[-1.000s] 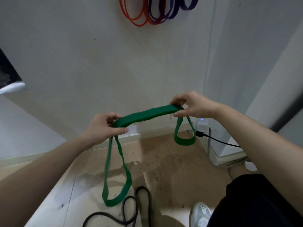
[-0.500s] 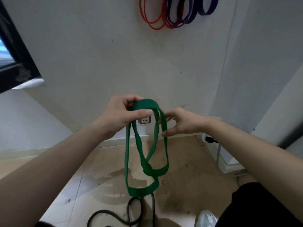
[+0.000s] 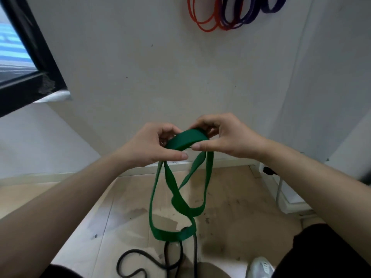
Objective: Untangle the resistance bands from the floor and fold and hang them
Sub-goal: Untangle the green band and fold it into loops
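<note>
White wall [image 3: 160, 77] fills most of our view, with the red and purple bands [image 3: 221, 23] hung at its top, well above our hands. Below it is the worn floor [image 3: 230, 197], where the black band [image 3: 166, 251] lies. The green band [image 3: 177, 201] hangs between the two, clear of the floor, its strands crossing halfway down. Our left hand [image 3: 152, 145] and right hand [image 3: 224, 137] sit close together, each pinching the folded top. To fold it well, we judge that we should gather every top bend into one hand, shake out the crossing and even up the loops before we reach for the hook. The band's long axis runs vertically, with the fold up and the loop ends pointing down.
</note>
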`<control>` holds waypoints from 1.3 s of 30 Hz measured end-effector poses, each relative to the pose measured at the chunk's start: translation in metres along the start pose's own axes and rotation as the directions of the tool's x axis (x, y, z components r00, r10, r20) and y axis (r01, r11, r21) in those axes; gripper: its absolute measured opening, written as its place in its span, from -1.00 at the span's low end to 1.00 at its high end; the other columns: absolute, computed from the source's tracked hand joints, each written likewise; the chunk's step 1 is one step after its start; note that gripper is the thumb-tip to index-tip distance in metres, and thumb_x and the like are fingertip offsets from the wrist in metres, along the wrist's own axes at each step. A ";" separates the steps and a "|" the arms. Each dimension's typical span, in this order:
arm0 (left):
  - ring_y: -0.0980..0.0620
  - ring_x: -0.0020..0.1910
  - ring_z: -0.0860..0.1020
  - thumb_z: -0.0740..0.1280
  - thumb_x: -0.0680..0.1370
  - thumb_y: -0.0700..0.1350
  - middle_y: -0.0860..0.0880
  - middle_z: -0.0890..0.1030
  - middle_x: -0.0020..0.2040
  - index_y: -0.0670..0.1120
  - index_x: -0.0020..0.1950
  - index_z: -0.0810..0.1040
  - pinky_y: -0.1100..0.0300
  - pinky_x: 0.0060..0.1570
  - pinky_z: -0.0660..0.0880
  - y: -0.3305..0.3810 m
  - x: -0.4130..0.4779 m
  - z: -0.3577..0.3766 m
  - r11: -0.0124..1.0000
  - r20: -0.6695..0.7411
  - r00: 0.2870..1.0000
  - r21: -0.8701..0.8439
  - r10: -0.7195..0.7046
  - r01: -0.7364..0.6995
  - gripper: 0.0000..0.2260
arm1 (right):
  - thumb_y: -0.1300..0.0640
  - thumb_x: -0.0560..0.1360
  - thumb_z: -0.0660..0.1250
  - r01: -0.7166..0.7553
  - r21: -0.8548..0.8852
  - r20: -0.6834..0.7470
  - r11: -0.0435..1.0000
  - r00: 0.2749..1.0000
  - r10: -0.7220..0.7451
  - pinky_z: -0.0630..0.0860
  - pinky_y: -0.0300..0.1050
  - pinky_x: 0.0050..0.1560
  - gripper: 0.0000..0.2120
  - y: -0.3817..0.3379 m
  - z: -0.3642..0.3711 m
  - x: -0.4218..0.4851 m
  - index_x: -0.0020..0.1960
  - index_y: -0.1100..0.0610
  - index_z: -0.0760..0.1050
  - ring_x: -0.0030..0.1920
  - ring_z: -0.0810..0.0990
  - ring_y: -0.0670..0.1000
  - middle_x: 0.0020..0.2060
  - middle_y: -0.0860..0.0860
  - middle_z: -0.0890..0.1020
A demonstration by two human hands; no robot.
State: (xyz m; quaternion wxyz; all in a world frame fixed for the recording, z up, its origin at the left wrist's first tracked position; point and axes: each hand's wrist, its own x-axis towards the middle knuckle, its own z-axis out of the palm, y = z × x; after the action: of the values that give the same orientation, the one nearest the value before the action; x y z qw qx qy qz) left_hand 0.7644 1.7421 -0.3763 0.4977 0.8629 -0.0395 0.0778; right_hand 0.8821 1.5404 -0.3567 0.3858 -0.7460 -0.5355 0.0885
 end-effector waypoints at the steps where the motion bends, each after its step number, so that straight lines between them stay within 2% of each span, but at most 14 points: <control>1: 0.07 -0.26 0.62 0.62 0.34 -0.17 0.05 0.67 -0.23 -0.07 0.03 0.64 0.21 -0.23 0.55 -0.003 0.000 0.002 0.999 0.021 1.000 0.032 0.011 -0.012 -0.69 | 0.12 0.45 0.54 0.004 0.009 -0.005 1.000 1.000 -0.003 0.62 -0.02 0.09 -0.66 -0.002 -0.001 0.000 0.19 0.17 0.62 -0.04 0.68 -0.04 -0.04 0.03 0.71; 3: 0.01 -0.26 0.62 0.62 0.36 -0.21 0.08 0.63 -0.25 -0.05 -0.02 0.62 0.12 -0.20 0.57 -0.007 0.000 0.009 0.998 0.031 0.999 0.055 0.039 -0.041 -0.71 | 0.11 0.47 0.53 0.013 0.018 -0.036 1.000 0.999 -0.013 0.63 -0.07 0.07 -0.68 -0.003 -0.004 -0.001 0.19 0.16 0.62 -0.04 0.68 -0.04 -0.04 0.02 0.71; 6: -0.10 -0.11 0.68 0.58 0.38 -0.30 0.03 0.66 -0.18 -0.10 0.01 0.60 -0.01 0.04 0.64 -0.011 0.003 0.016 0.999 0.012 0.999 0.019 0.032 -0.032 -0.72 | 0.12 0.50 0.49 0.035 -0.008 -0.091 0.999 0.995 -0.036 0.61 -0.14 0.06 -0.71 -0.002 -0.010 -0.002 0.19 0.16 0.60 -0.01 0.66 -0.06 0.00 0.01 0.69; 9: -0.02 -0.08 0.68 0.55 0.41 -0.31 0.06 0.68 -0.14 -0.06 0.04 0.57 0.03 0.08 0.63 -0.014 0.005 0.021 0.999 0.024 1.000 0.030 0.011 -0.011 -0.70 | 0.16 0.53 0.46 0.036 0.019 -0.142 0.999 0.989 -0.033 0.60 -0.18 0.04 -0.73 0.001 -0.017 -0.004 0.21 0.15 0.58 0.00 0.65 -0.09 0.01 0.01 0.66; 12: 0.03 -0.12 0.66 0.57 0.42 -0.19 0.10 0.66 -0.17 -0.02 0.05 0.57 -0.02 0.05 0.63 -0.019 0.005 0.022 1.000 0.009 1.000 0.003 -0.011 0.011 -0.71 | 0.16 0.53 0.44 0.018 0.097 -0.204 0.995 0.979 0.002 0.57 -0.23 0.03 -0.77 0.006 -0.030 -0.008 0.18 0.10 0.57 -0.02 0.65 -0.14 -0.03 -0.05 0.67; 14: -0.07 -0.14 0.63 0.60 0.39 -0.05 -0.03 0.63 -0.19 -0.04 0.09 0.58 -0.08 0.04 0.63 -0.017 0.007 0.021 0.996 -0.073 0.997 -0.086 -0.039 0.032 -0.66 | 0.12 0.51 0.45 -0.026 0.126 -0.178 0.992 0.983 0.049 0.57 -0.22 0.05 -0.75 0.011 -0.039 -0.012 0.17 0.10 0.57 -0.01 0.67 -0.11 -0.03 -0.03 0.69; 16: -0.12 -0.14 0.62 0.60 0.37 -0.01 -0.19 0.61 -0.16 -0.06 0.13 0.58 -0.06 0.06 0.61 -0.012 0.010 0.021 0.984 -0.140 0.989 -0.177 -0.045 0.019 -0.60 | 0.09 0.49 0.46 -0.080 0.126 -0.109 0.989 0.990 0.094 0.61 -0.14 0.09 -0.70 0.017 -0.044 -0.017 0.19 0.13 0.57 0.03 0.70 -0.02 0.00 0.04 0.70; 19: -0.03 -0.15 0.63 0.52 0.36 -0.07 -0.04 0.64 -0.18 -0.12 0.13 0.61 -0.01 0.09 0.63 -0.002 0.013 0.027 0.953 -0.189 0.981 -0.304 -0.041 -0.018 -0.63 | 0.15 0.47 0.50 -0.144 0.120 -0.015 0.982 0.989 0.147 0.63 0.02 0.14 -0.69 0.024 -0.043 -0.022 0.18 0.16 0.56 0.03 0.70 0.09 0.00 0.12 0.70; 23: -0.04 -0.12 0.66 0.51 0.36 -0.09 -0.06 0.68 -0.11 -0.12 0.09 0.62 0.06 0.04 0.64 0.010 0.017 0.037 0.928 -0.176 0.984 -0.371 -0.030 -0.038 -0.67 | 0.22 0.47 0.51 -0.162 0.118 0.053 0.980 0.986 0.156 0.59 0.14 0.20 -0.71 0.022 -0.030 -0.023 0.17 0.15 0.56 0.06 0.69 0.08 0.00 0.10 0.70; 26: 0.02 -0.07 0.67 0.53 0.34 -0.09 -0.06 0.69 -0.05 -0.09 0.09 0.63 0.20 -0.03 0.61 0.016 0.021 0.046 0.951 -0.178 0.984 -0.305 -0.005 -0.051 -0.66 | 0.16 0.48 0.52 -0.136 0.154 0.003 0.979 0.991 0.137 0.61 0.10 0.20 -0.62 0.016 -0.015 -0.019 0.25 0.19 0.54 0.10 0.68 0.06 0.06 0.10 0.69; 29: 0.04 -0.04 0.69 0.54 0.33 -0.06 -0.07 0.70 -0.01 -0.10 0.14 0.62 0.27 -0.05 0.59 0.017 0.021 0.047 0.970 -0.203 0.979 -0.239 0.002 -0.052 -0.60 | 0.11 0.46 0.54 -0.109 0.116 -0.072 0.987 0.990 0.118 0.62 -0.08 0.17 -0.56 0.014 -0.012 -0.017 0.28 0.21 0.55 0.07 0.69 -0.05 0.05 0.05 0.71; 32: 0.03 -0.07 0.71 0.57 0.35 -0.08 -0.05 0.72 -0.02 -0.08 0.16 0.60 0.28 -0.08 0.60 0.015 0.019 0.041 0.989 -0.189 0.982 -0.147 0.007 -0.035 -0.59 | 0.13 0.46 0.53 -0.077 0.058 -0.086 0.995 0.993 0.082 0.58 -0.25 0.12 -0.60 0.013 -0.017 -0.018 0.26 0.18 0.57 0.06 0.68 -0.12 0.04 -0.03 0.70; 36: 0.03 -0.09 0.70 0.61 0.36 -0.16 -0.03 0.72 -0.07 -0.04 0.10 0.58 0.15 -0.03 0.63 0.002 0.016 0.037 1.000 -0.127 0.992 0.010 -0.018 0.019 -0.63 | 0.18 0.48 0.51 -0.041 -0.003 -0.105 0.999 0.994 0.041 0.59 -0.22 0.13 -0.63 0.013 -0.018 -0.016 0.26 0.18 0.59 0.07 0.66 -0.10 0.04 0.00 0.70; 39: 0.09 -0.13 0.69 0.59 0.39 -0.18 0.01 0.71 -0.11 -0.07 0.06 0.62 0.18 -0.05 0.60 -0.008 0.012 0.037 0.997 -0.103 0.995 0.068 -0.017 0.024 -0.71 | 0.20 0.50 0.49 -0.028 0.003 -0.101 1.000 0.994 0.028 0.60 -0.19 0.13 -0.64 0.012 -0.019 -0.015 0.27 0.19 0.58 0.08 0.65 -0.09 0.06 0.02 0.69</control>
State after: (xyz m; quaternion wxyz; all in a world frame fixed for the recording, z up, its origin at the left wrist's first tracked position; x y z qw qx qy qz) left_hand 0.7804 1.7142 -0.3994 0.4699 0.8748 -0.0023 0.1181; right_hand 0.8947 1.5166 -0.3558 0.4116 -0.7566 -0.5049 0.0563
